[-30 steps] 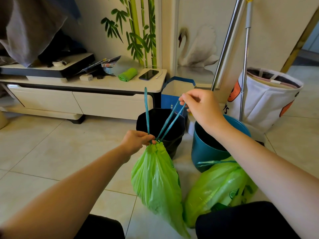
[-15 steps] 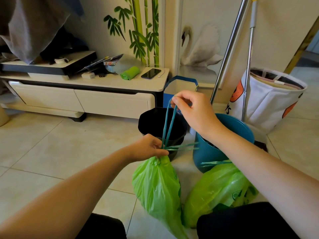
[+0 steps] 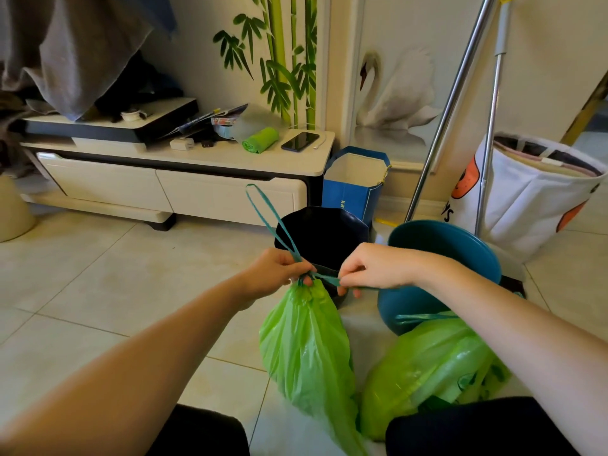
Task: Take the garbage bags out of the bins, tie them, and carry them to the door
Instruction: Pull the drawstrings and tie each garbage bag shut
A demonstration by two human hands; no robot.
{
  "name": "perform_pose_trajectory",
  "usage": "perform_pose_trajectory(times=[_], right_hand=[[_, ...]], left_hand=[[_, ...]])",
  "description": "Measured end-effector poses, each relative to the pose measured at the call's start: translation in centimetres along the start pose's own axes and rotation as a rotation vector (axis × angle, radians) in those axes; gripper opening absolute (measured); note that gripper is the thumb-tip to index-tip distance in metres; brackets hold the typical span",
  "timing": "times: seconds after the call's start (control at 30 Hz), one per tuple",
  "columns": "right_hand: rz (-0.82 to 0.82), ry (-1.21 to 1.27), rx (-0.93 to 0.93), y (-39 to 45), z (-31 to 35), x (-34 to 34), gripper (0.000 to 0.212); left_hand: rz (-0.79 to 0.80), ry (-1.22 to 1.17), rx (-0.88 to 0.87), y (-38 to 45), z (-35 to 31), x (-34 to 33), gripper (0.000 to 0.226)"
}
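Two hands [image 3: 276, 271] [image 3: 375, 269] pinching green bag's [image 3: 306, 350] drawstring [image 3: 324, 278]

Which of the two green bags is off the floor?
The left green bag, gripped at its neck by the left hand; the other green bag lies by the teal bin.

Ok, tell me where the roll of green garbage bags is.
Head view, upper left of centre: the roll of green garbage bags lies on the white low cabinet, just left of the dark smartphone.

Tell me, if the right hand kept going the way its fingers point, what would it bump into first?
The right hand points sideways at the left hand, along the teal drawstring both pinch above the green bag. It would probably meet the left hand's fingers first.
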State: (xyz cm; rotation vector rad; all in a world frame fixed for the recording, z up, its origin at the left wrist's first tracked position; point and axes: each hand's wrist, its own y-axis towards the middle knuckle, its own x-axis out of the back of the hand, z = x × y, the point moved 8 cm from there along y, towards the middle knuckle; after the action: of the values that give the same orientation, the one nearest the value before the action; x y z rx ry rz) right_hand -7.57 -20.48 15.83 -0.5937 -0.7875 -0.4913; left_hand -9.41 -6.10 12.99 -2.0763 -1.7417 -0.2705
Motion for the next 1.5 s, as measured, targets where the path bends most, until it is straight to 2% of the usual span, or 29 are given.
perform_pose_trajectory(times=[0.07, 0.1, 0.17, 0.27, 0.4, 0.47, 0.67, 0.83, 0.9, 1.1, 1.33, 1.5], right_hand=[[0.184, 0.034, -0.053, -0.1, -0.5, -2.0, 0.025], [0.22, 0.038, -0.088, 0.0, -1.0, -2.6, 0.031], [0.125, 0.139, -0.13, 0.6, -1.9, -2.4, 0.039], [-0.12, 0.243, -0.066, 1.7, -2.0, -1.4, 0.023], [-0.207, 0.375, 0.004, 3.0, -1.2, -2.4, 0.033], [-0.234, 0.412, 0.044, 3.7, -0.5, -2.5, 0.028], [-0.171, 0.38, 0.069, 5.4, 0.1, -3.8, 0.014], [-0.141, 0.355, 0.055, 6.4, 0.4, -4.3, 0.016], [-0.142, 0.345, 0.051, 6.7, 0.4, -4.4, 0.005], [-0.151, 0.339, 0.048, 6.7, 0.3, -4.0, 0.008], [-0.151, 0.389, 0.025, 6.7, 0.0, -4.2, 0.018], [-0.16, 0.411, 0.019, 6.8, 0.1, -4.3, 0.016]], left_hand=[[0.008, -0.016, -0.019, -0.2, 0.0, 0.0, 0.024], [0.012, -0.012, -0.03, -0.2, 0.1, 0.0, 0.023], [0.023, 0.002, -0.048, -0.3, 0.1, 0.2, 0.023], [0.073, 0.053, -0.085, -0.6, -0.2, 0.3, 0.019], [0.096, 0.069, -0.13, -1.2, -0.8, 0.1, 0.015], [0.09, 0.076, -0.141, -1.4, -1.0, 0.2, 0.014], [0.087, 0.157, -0.161, -1.8, -1.2, 0.6, 0.013], [0.06, 0.19, -0.16, -2.0, -0.9, 1.5, 0.008], [0.054, 0.219, -0.17, -2.0, -0.9, 1.7, 0.007], [-0.024, 0.34, -0.211, -1.7, -0.8, 2.1, 0.009], [-0.153, 0.669, -0.342, -1.7, -1.7, 1.9, 0.018], [-0.143, 0.822, -0.354, -1.8, -1.7, 1.4, 0.013]])
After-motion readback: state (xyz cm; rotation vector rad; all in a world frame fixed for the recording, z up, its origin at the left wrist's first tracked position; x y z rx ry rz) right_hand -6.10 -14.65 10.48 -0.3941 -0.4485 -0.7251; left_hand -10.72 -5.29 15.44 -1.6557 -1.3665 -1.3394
